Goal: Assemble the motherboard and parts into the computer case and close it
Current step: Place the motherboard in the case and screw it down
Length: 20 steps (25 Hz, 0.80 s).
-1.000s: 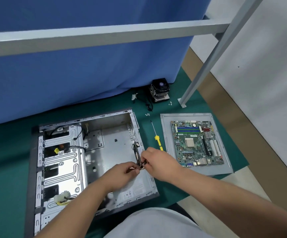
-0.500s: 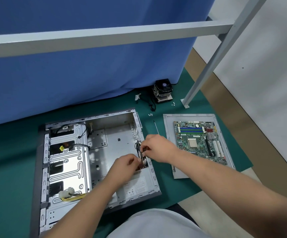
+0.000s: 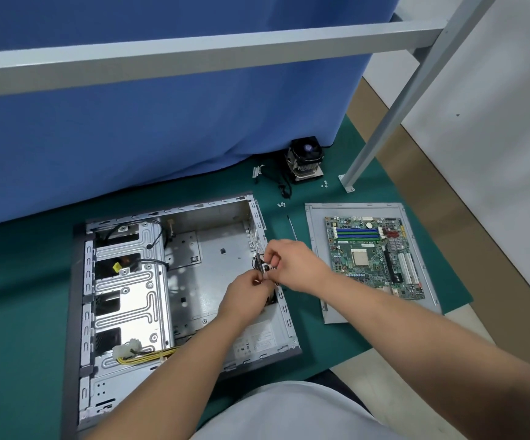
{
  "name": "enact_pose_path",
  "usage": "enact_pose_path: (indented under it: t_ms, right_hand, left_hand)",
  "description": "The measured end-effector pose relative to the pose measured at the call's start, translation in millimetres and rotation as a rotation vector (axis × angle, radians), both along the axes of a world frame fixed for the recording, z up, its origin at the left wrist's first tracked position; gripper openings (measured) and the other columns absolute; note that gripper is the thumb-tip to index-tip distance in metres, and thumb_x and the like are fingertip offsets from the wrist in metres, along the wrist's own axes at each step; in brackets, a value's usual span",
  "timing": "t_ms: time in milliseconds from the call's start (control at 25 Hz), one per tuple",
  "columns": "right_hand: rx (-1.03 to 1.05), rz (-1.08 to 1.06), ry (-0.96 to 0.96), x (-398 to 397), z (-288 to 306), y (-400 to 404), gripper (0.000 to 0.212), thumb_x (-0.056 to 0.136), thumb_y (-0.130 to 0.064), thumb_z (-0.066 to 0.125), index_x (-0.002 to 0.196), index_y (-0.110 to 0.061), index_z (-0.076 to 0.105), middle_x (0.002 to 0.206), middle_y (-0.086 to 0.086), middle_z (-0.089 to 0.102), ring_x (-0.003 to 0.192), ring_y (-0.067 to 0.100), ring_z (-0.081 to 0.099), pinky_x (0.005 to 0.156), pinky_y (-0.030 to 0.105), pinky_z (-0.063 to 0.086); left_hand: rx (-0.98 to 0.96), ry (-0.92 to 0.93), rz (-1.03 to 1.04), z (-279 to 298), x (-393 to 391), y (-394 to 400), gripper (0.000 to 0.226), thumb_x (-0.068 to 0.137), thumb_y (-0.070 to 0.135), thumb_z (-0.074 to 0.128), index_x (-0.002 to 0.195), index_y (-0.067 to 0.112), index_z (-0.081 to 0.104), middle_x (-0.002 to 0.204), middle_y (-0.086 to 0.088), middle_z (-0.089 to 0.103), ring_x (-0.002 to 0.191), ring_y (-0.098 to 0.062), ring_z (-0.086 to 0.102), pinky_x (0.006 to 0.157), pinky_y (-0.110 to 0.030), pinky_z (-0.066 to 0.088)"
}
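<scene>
Hands meeting over the right wall of the open computer case (image 3: pixel 174 281), which lies flat on the green bench mat (image 3: pixel 19 281) with its side off. Left hand (image 3: pixel 247 293) curled, fingertips pinching a small pale part at the dark cable bundle (image 3: pixel 258 260); right hand (image 3: pixel 292 265) curled from above, pinching the same bundle just beside it. Probably gathering loose leads against the case wall so that the bare floor of the case stays free for the board; exact part between the fingers too small to tell. Motherboard (image 3: pixel 374 255) well right of the case, resting face up on the detached side panel (image 3: pixel 317 281), kept off the mat and within reach, not yet installed. Screwdriver (image 3: pixel 292 227) between case and panel, mostly hidden behind the right hand. CPU cooler (image 3: pixel 304 160) beyond the case's far right corner, against the blue curtain (image 3: pixel 162 122), with small screws (image 3: pixel 281 204) scattered nearer the case. White connector with yellow wires (image 3: pixel 130 349) draped over the drive cage at the case's near left. Early in the assembly, by the look of it: board, cooler and panel all outside the case
</scene>
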State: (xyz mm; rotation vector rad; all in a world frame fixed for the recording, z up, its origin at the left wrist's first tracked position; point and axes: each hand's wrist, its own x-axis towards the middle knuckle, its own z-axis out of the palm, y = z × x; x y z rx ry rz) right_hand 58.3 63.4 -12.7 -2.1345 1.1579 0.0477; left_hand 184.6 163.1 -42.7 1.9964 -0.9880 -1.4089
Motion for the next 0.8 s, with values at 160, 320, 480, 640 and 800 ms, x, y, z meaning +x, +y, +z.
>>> enact_pose_path:
  t_ms: [160, 320, 480, 640, 800]
  right_hand:
    - [0.174, -0.274, -0.089, -8.6, -11.7, 6.1, 0.034, 0.078, -0.031, 0.088, 0.092, -0.018, 0.061, 0.079, -0.007, 0.064, 0.067, 0.004, 0.055, 0.058, 0.014, 0.043]
    - [0.233, -0.402, -0.087, -1.3, -15.5, 11.9, 0.032, 0.079, -0.031, 0.087, 0.085, -0.019, 0.058, 0.075, -0.006, 0.059, 0.069, 0.012, 0.054, 0.064, 0.028, 0.044]
    - [0.141, -0.347, -0.040, 3.4, -16.8, 13.7, 0.026, 0.081, -0.025, 0.083, 0.083, -0.020, 0.057, 0.080, -0.003, 0.063, 0.076, 0.015, 0.058, 0.064, 0.028, 0.043]
    - [0.527, -0.611, -0.196, 7.4, -20.6, 8.3, 0.034, 0.075, -0.012, 0.085, 0.083, -0.019, 0.053, 0.082, 0.004, 0.061, 0.078, 0.020, 0.056, 0.071, 0.033, 0.045]
    - [0.332, -0.409, -0.172, -10.0, -33.3, 12.3, 0.037, 0.077, -0.042, 0.086, 0.089, -0.023, 0.056, 0.077, -0.011, 0.060, 0.066, 0.004, 0.054, 0.058, 0.015, 0.040]
  left_hand:
    - [-0.003, 0.087, 0.036, -6.3, 2.8, 1.5, 0.014, 0.078, 0.040, 0.060, 0.078, 0.028, 0.066, 0.067, 0.011, 0.065, 0.060, -0.015, 0.055, 0.064, -0.032, 0.043]
    - [-0.003, 0.122, 0.040, -5.6, 5.6, 3.4, 0.013, 0.079, 0.043, 0.059, 0.085, 0.039, 0.069, 0.083, 0.009, 0.073, 0.064, -0.014, 0.057, 0.067, -0.033, 0.045]
    - [0.003, 0.109, 0.029, -4.6, 1.3, 3.9, 0.012, 0.077, 0.041, 0.055, 0.082, 0.042, 0.065, 0.081, 0.007, 0.072, 0.058, -0.015, 0.053, 0.066, -0.035, 0.042]
    - [-0.021, 0.137, 0.060, -3.9, 6.3, 3.8, 0.009, 0.088, 0.037, 0.067, 0.086, 0.044, 0.072, 0.081, 0.012, 0.074, 0.073, -0.016, 0.064, 0.072, -0.033, 0.049]
    - [-0.029, 0.044, 0.006, -5.8, 5.6, 8.1, 0.008, 0.093, 0.042, 0.061, 0.090, 0.041, 0.069, 0.080, 0.016, 0.072, 0.066, -0.008, 0.062, 0.068, -0.032, 0.048]
